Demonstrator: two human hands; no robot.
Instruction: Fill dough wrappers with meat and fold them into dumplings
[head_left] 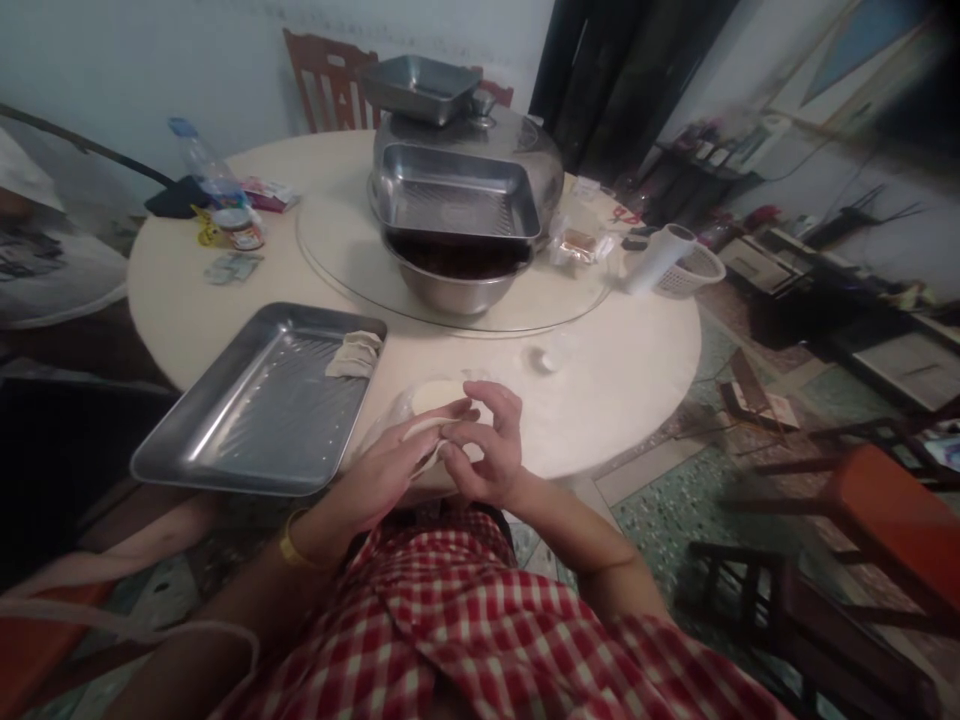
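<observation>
My left hand (390, 468) and my right hand (487, 445) meet at the near edge of a round table (622, 380). Both pinch a pale dumpling wrapper (429, 440) between the fingers; its filling is hidden. Just beyond the hands lies a stack of round wrappers (433, 393) on clear plastic. To the left a steel tray (262, 410) overhangs the table edge, with folded dumplings (356, 353) in its far right corner. A steel bowl (457, 280) of dark filling stands behind.
A glass turntable (337, 250) carries the bowl, a steel pan (457, 195) on it, and a lidded pot with another pan. A water bottle (206, 165), a jar and packets sit far left. A white basket (694, 270) is far right. Chairs stand to the right.
</observation>
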